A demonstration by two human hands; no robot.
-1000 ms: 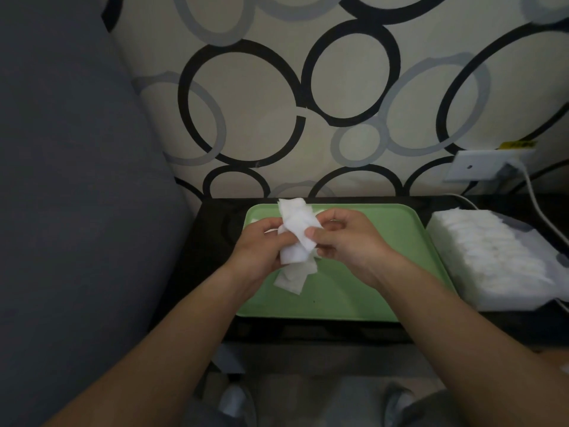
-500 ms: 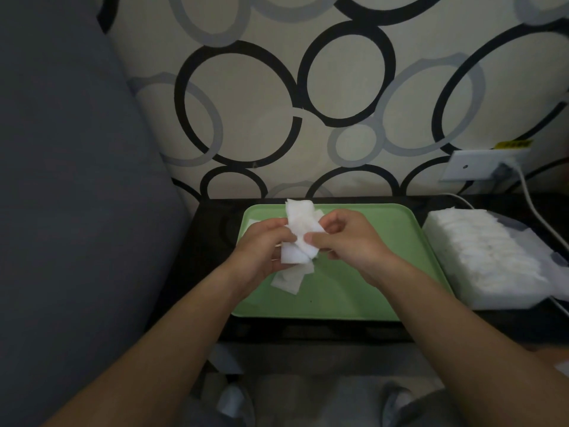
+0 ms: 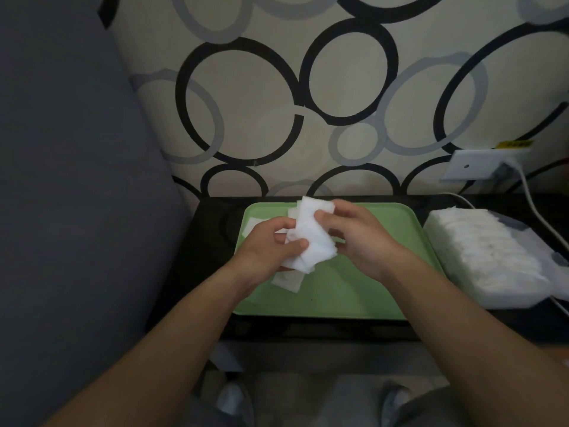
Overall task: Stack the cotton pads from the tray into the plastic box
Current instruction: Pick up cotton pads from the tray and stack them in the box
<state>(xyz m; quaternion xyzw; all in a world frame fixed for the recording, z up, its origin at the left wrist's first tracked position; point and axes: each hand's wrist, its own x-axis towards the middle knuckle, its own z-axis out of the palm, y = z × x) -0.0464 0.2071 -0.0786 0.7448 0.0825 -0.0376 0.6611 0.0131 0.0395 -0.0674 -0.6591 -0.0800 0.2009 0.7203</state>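
Your right hand [image 3: 360, 241] has shifted up the cotton pads [image 3: 311, 238]. Its fingers and your left hand [image 3: 271, 245] fingers clamp the bundle above the green tray [image 3: 354, 291]. The plastic box [image 3: 480, 254] sits just right of the tray.

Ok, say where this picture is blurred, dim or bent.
Head view: dim, soft light; right hand smeared by motion at the fingertips; held cotton pads bright white with little surface detail; wide-angle lens skews the plastic box at the right edge.
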